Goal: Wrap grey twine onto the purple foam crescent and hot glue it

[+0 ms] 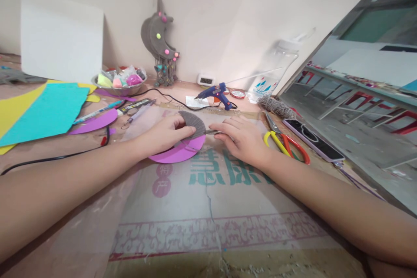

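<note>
My left hand [169, 134] is closed on a purple paper cutout [178, 151] with a curved edge. Grey yarn [193, 122] lies in close rows across its upper part, under my thumb and fingers. To the right, my right hand [239, 137] pinches a thin grey strand [212, 131] that runs toward the cutout's edge; its exact form is hard to make out. A loose grey thread [210, 208] trails down the printed plastic sheet [169, 221] toward me. Scissors [283, 139] with yellow and red handles lie just right of my right hand.
A blue glue gun [216, 94] with a black cord stands behind my hands. Farther back are a metal bowl [119, 90], a decorated grey moon [159, 43] and a clear bottle [272, 69]. Coloured sheets [48, 110] lie left; a yarn bundle [276, 107] and phone [312, 140] lie right.
</note>
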Tool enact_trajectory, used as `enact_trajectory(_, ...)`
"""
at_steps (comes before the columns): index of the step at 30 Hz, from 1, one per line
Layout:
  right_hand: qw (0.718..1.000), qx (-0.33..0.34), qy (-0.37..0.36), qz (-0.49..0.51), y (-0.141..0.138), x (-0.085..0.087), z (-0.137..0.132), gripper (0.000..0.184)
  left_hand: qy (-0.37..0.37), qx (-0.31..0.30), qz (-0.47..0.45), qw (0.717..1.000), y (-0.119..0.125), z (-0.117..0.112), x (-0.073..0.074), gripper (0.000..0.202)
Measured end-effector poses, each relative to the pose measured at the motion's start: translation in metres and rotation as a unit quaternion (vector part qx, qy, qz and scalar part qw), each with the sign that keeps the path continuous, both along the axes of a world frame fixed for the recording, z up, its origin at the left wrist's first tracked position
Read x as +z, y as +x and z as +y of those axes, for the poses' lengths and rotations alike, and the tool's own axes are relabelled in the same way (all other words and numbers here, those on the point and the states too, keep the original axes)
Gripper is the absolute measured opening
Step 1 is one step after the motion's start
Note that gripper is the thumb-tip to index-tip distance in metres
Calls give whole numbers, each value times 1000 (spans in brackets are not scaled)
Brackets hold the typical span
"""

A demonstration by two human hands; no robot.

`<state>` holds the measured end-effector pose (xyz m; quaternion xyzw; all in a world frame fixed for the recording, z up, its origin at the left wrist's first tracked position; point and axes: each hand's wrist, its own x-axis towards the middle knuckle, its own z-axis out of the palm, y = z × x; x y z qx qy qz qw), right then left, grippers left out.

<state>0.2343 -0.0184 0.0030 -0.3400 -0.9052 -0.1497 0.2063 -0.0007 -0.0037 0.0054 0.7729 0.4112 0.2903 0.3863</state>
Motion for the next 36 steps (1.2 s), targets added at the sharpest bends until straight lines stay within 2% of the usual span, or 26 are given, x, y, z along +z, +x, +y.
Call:
enact_trajectory(10,1000,-4,9,-16,0,-1,1,28,1,-10,-10,1000,0,0,1,23)
enact_trajectory(20,1000,-1,13,-13,1,-1,2,24,13,20,36,999,0,-1,1,25)
enact_trajectory(27,1000,7,6,24,1,0,0,25,16,29,39,999,0,-1,-1,26)
enact_trajectory(36,1000,4,18,-2,0,0,0,24,11,28,51,998,1,-2,2,25)
